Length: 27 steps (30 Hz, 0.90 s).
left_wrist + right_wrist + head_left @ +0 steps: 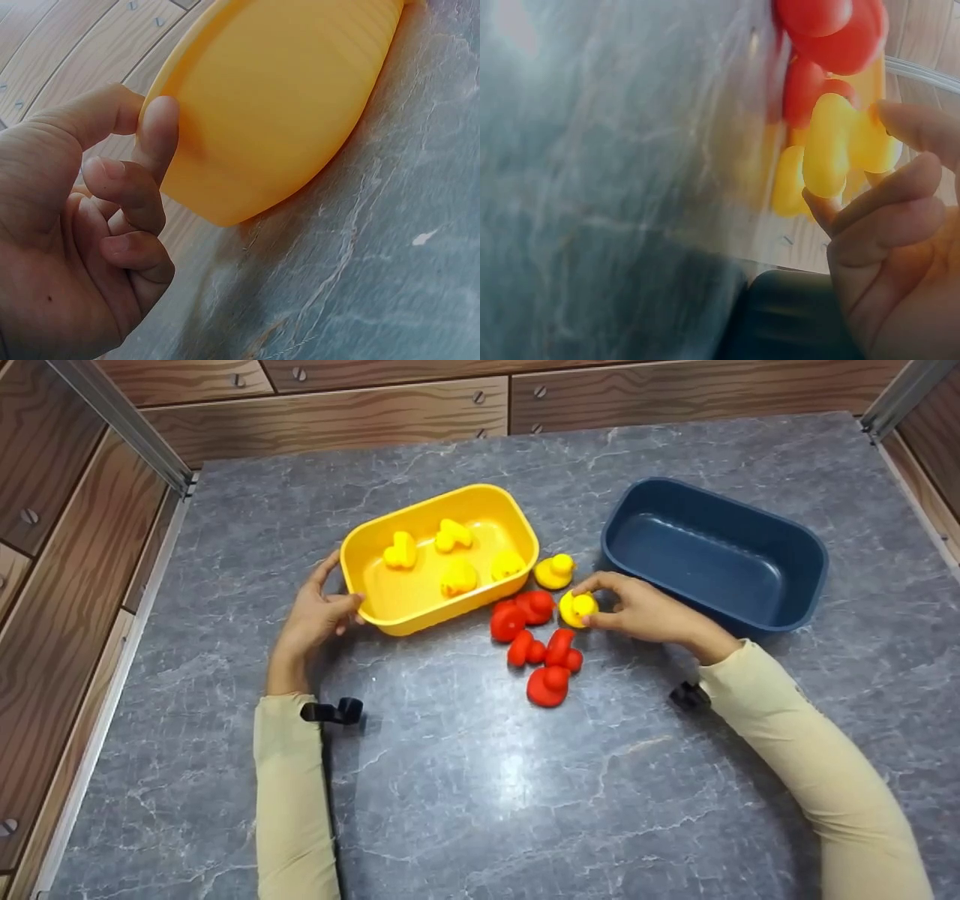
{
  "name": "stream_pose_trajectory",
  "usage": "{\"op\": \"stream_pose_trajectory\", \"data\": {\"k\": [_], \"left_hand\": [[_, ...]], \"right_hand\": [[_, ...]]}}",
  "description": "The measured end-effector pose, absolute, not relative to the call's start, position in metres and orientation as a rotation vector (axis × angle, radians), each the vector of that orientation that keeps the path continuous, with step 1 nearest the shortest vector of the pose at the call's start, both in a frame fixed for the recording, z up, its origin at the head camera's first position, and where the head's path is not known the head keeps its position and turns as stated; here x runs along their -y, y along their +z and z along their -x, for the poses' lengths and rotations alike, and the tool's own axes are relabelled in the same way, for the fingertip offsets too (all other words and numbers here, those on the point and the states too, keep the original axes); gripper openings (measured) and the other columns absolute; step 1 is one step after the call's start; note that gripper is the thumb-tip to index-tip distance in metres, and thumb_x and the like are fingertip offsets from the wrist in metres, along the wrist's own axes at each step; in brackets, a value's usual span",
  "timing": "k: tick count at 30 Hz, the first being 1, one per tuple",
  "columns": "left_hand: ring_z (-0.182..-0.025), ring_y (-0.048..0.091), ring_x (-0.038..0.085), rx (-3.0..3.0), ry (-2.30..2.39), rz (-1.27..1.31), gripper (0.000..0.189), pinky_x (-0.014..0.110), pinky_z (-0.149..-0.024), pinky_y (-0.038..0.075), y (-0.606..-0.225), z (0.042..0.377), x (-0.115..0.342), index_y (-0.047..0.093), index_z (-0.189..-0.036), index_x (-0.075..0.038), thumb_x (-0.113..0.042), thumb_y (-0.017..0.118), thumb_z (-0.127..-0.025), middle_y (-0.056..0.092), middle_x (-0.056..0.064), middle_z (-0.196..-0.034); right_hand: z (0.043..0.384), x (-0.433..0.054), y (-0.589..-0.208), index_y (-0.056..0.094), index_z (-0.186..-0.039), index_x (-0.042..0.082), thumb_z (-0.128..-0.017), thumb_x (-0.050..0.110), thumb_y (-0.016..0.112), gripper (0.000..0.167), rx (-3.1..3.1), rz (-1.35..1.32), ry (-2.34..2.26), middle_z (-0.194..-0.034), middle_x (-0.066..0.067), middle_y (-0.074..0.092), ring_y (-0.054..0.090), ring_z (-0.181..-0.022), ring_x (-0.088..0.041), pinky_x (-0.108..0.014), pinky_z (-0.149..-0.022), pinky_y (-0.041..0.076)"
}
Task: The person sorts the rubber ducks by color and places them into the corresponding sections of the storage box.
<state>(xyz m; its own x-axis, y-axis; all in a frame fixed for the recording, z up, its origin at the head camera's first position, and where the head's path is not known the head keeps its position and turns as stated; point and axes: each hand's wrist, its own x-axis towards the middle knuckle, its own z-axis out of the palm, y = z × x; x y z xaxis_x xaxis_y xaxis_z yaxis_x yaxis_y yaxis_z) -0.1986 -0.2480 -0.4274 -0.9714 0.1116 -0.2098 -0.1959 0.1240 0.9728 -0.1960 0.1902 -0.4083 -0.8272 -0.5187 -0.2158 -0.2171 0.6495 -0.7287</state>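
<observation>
At the left end of a yellow bin (pixel 431 619), my left hand (pixel 315 611) pinches its rim between thumb and finger. The left wrist view shows the other fingers curled beside the bin's wall (pixel 277 97). Several yellow toy ducks, among them one duck (pixel 401 551) on its side, lie inside the bin. My right hand (pixel 645 609) holds another yellow duck (pixel 577 610) by thumb and fingertips, just right of the red ducks. In the right wrist view this held duck (pixel 826 146) appears tilted, partly covered by the fingers.
A second yellow duck (pixel 553 573) stands between the two bins. Several red ducks (pixel 547 686) lie clustered in front of the yellow bin. The dark blue bin (pixel 709 615) sits at the right, behind my right wrist. Wood-patterned panels (pixel 337 420) border the grey marbled tabletop (pixel 450 795).
</observation>
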Motion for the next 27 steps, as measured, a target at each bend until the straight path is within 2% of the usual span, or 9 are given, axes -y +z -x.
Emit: {"op": "stream_pose_trajectory", "data": {"k": [6, 10, 13, 19, 21, 25, 27], "left_hand": [[-0.043, 0.052, 0.009, -2.158, 1.938, 0.099, 0.082, 0.017, -0.041, 0.038, -0.429, 0.2, 0.248, 0.015, -0.155, -0.016, 0.0, 0.059, -0.088, 0.064, -0.005, -0.055], [-0.042, 0.053, 0.009, -2.148, 1.95, 0.106, 0.084, 0.017, -0.04, 0.037, -0.43, 0.202, 0.249, 0.013, -0.155, -0.015, 0.002, 0.058, -0.087, 0.064, -0.004, -0.054], [-0.042, 0.053, 0.009, -2.147, 1.958, 0.107, 0.084, 0.017, -0.04, 0.037, -0.43, 0.202, 0.249, 0.013, -0.155, -0.015, 0.002, 0.057, -0.087, 0.063, -0.003, -0.053], [-0.042, 0.053, 0.009, -2.152, 1.963, 0.094, 0.082, 0.017, -0.04, 0.037, -0.427, 0.2, 0.248, 0.015, -0.155, -0.015, 0.002, 0.058, -0.087, 0.064, -0.003, -0.054], [-0.042, 0.052, 0.009, -2.153, 1.963, 0.092, 0.082, 0.017, -0.04, 0.037, -0.427, 0.2, 0.248, 0.015, -0.155, -0.015, 0.002, 0.058, -0.087, 0.064, -0.003, -0.054], [-0.041, 0.052, 0.009, -2.153, 1.956, 0.088, 0.083, 0.017, -0.04, 0.037, -0.428, 0.199, 0.248, 0.014, -0.155, -0.015, 0.002, 0.058, -0.087, 0.064, -0.004, -0.054], [-0.041, 0.053, 0.009, -2.151, 1.956, 0.09, 0.084, 0.017, -0.04, 0.037, -0.428, 0.199, 0.248, 0.013, -0.155, -0.016, 0.002, 0.058, -0.087, 0.064, -0.005, -0.054]], "right_hand": [[0.189, -0.192, -0.399, 0.055, -0.128, 0.008, -0.092, 0.02, 0.065, 0.039, -2.413, 0.554, -1.106, -0.129, -0.011, 0.056, 0.042, -0.061, -0.011, -0.02, -0.06, 0.04], [0.188, -0.189, -0.393, 0.053, -0.129, 0.008, -0.092, 0.02, 0.065, 0.041, -2.385, 0.549, -1.14, -0.125, -0.012, 0.054, 0.035, -0.049, -0.007, -0.02, -0.053, 0.038], [0.187, -0.188, -0.389, 0.052, -0.13, 0.007, -0.092, 0.02, 0.064, 0.042, -2.366, 0.548, -1.155, -0.122, -0.013, 0.053, 0.036, -0.047, -0.006, -0.02, -0.051, 0.038], [0.187, -0.187, -0.384, 0.052, -0.131, 0.008, -0.092, 0.021, 0.064, 0.042, -2.375, 0.563, -1.181, -0.104, -0.01, 0.054, 0.035, -0.046, -0.008, -0.02, -0.048, 0.037], [0.187, -0.186, -0.382, 0.053, -0.13, 0.008, -0.092, 0.02, 0.065, 0.042, -2.378, 0.573, -1.201, -0.104, -0.01, 0.055, 0.035, -0.046, -0.007, -0.02, -0.049, 0.036], [0.187, -0.182, -0.378, 0.053, -0.129, 0.006, -0.092, 0.018, 0.065, 0.041, -2.354, 0.58, -1.263, -0.121, -0.01, 0.053, 0.036, -0.047, -0.006, -0.019, -0.049, 0.036], [0.187, -0.18, -0.376, 0.054, -0.128, 0.005, -0.091, 0.017, 0.066, 0.041, -2.34, 0.579, -1.289, -0.124, -0.011, 0.052, 0.036, -0.047, -0.005, -0.018, -0.049, 0.036]]}}
